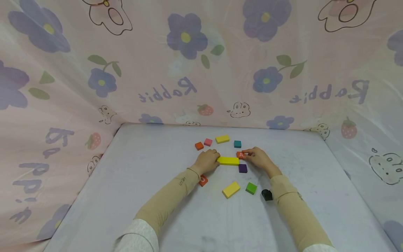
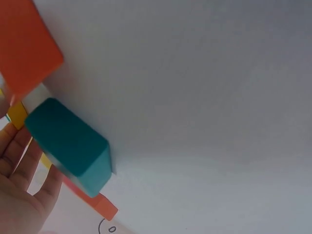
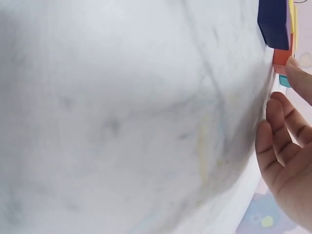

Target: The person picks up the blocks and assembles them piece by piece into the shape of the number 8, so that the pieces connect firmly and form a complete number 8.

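Note:
My left hand (image 1: 206, 161) pinches the left end of a long yellow block (image 1: 228, 161), thumb on one side and fingers on the other. At the far end of that block, my right hand (image 1: 258, 158) holds an orange block marked A (image 1: 240, 155) by its right side, with the thumb against it in the right wrist view. A purple block (image 1: 242, 168) lies just in front of the orange one. Close by the left hand stands a teal block (image 2: 68, 141), hidden in the head view. An orange block with a letter (image 1: 203, 180) shows partly from under the left forearm.
Behind the hands lie an orange block (image 1: 199, 146), a pink block (image 1: 208, 142), a yellow block (image 1: 222, 139) and a teal block (image 1: 237, 144). Nearer are a yellow block (image 1: 231, 190), a green block (image 1: 251, 188) and a black piece (image 1: 267, 195) beside the right sleeve. Patterned curtains (image 1: 220, 70) enclose the white table (image 1: 141, 150).

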{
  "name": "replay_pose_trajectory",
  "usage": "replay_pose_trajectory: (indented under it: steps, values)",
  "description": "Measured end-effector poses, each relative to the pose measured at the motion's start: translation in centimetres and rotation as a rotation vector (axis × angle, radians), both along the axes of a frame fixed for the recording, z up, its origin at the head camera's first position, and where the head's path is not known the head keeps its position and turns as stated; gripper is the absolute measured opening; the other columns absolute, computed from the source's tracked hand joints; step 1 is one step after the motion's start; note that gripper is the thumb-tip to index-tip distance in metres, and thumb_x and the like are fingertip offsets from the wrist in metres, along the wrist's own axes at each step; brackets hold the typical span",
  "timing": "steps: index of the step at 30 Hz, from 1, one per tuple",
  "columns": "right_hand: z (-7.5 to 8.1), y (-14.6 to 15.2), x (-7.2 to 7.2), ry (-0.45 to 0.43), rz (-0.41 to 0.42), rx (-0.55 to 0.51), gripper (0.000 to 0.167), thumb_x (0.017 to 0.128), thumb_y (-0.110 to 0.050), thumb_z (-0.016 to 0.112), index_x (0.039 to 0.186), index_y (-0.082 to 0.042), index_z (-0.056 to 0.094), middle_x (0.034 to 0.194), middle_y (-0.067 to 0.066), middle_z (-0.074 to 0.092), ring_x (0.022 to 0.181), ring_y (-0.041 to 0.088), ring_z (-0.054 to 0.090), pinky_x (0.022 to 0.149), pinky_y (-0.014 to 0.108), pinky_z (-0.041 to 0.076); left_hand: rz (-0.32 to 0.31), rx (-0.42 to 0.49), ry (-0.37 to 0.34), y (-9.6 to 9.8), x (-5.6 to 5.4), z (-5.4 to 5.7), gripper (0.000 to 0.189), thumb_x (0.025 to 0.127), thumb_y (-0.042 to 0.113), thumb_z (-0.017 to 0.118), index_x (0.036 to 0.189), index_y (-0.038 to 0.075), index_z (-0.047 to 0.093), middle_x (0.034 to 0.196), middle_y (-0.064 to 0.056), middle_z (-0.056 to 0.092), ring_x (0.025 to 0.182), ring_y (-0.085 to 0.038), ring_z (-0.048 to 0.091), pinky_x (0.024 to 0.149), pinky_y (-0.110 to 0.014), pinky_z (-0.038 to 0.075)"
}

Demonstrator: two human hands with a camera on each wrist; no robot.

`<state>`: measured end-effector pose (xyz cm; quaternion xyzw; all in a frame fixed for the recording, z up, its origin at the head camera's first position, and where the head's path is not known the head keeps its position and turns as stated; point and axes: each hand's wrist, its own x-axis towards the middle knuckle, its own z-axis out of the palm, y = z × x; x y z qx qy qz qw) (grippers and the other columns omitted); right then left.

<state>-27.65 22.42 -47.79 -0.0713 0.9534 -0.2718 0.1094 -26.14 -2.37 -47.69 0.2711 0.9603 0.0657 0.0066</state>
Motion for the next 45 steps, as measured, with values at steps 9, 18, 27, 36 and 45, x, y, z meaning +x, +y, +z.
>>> replay_pose_trajectory:
  steps: [9,18,27,36,45]
  values:
    - [0.0,-0.4,0.2,-0.023,-0.022,-0.013,0.036,0.093,-0.024,0.055,0.126,-0.011,0.059,0.104,0.015,0.055,0.085,0.023,0.047,0.069,0.028,0.041,0.011,-0.011,-0.05,-0.3,-0.1,0.4,0.035,0.086,0.031,0.062,0.116,0.015,0.063,0.106,0.0,0.062,0.09,-0.015,0.054,0.078,-0.03,0.05]
    - [0.0,-0.2,0.2,0.0,-0.013,-0.017,0.037,0.093,-0.025,0.055,0.127,-0.01,0.058,0.104,0.016,0.056,0.085,0.023,0.046,0.069,0.028,0.039,0.018,0.008,-0.042,-0.3,0.0,0.8,0.035,0.085,0.029,0.064,0.116,0.013,0.062,0.105,-0.001,0.061,0.089,-0.016,0.053,0.078,-0.03,0.049]
    - [-0.1,0.1,0.5,0.016,-0.018,-0.024,0.037,0.093,-0.024,0.056,0.127,-0.01,0.058,0.102,0.016,0.055,0.083,0.023,0.045,0.068,0.029,0.037,0.011,0.038,-0.076,-0.9,-0.3,0.9,0.046,0.088,0.047,0.058,0.121,0.015,0.06,0.112,-0.001,0.061,0.093,-0.015,0.058,0.083,-0.03,0.051]
    - [-0.1,0.4,0.8,0.041,-0.001,-0.036,0.038,0.093,-0.025,0.056,0.127,-0.008,0.057,0.101,0.016,0.055,0.083,0.023,0.045,0.069,0.03,0.039,0.102,0.08,0.021,-2.7,-1.4,1.0,0.039,0.09,0.038,0.058,0.119,0.012,0.06,0.118,-0.004,0.06,0.105,-0.02,0.058,0.09,-0.037,0.049]
    - [-0.2,0.2,0.8,0.052,0.007,-0.04,0.038,0.093,-0.025,0.056,0.128,-0.009,0.057,0.104,0.017,0.056,0.085,0.024,0.048,0.074,0.033,0.042,0.246,0.066,0.033,-4.5,-2.3,0.6,0.044,0.088,0.037,0.061,0.124,0.012,0.056,0.123,-0.007,0.054,0.113,-0.023,0.052,0.094,-0.041,0.046]
